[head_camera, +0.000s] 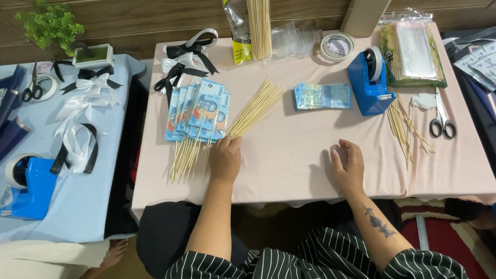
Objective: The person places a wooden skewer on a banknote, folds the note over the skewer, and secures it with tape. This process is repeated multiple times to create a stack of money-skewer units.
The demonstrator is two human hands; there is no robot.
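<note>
A: Where are the hands right now?

B: The left hand [224, 157] rests on the pink desk [298, 171] at the near end of a fanned bundle of bamboo skewers [251, 112]. Its fingers are curled together over the skewer ends — whether they actually pinch one I cannot tell. The right hand [347, 166] lies flat on the cloth with the fingers loosely apart, holding nothing.

A: And what lies around the skewers?

B: Just left of them is a row of blue banknotes on sticks [197, 111], overlapping like a fan, their sticks running down toward the desk edge beside the left hand. A loose stack of banknotes [322, 96] sits well apart to the right, next to a blue tape dispenser [369, 84]. More skewers [405, 126] and a pair of scissors [441, 121] lie beyond the dispenser.

A: Which step does it look like?

B: I'd judge the left hand is sorting or picking a single skewer from the bundle, with several notes already mounted.

A: What would the next move call for?

B: Probably a fine pinch on one stick without dragging its neighbours — and the free right hand would have to reach across to the loose notes and the tape.
</note>
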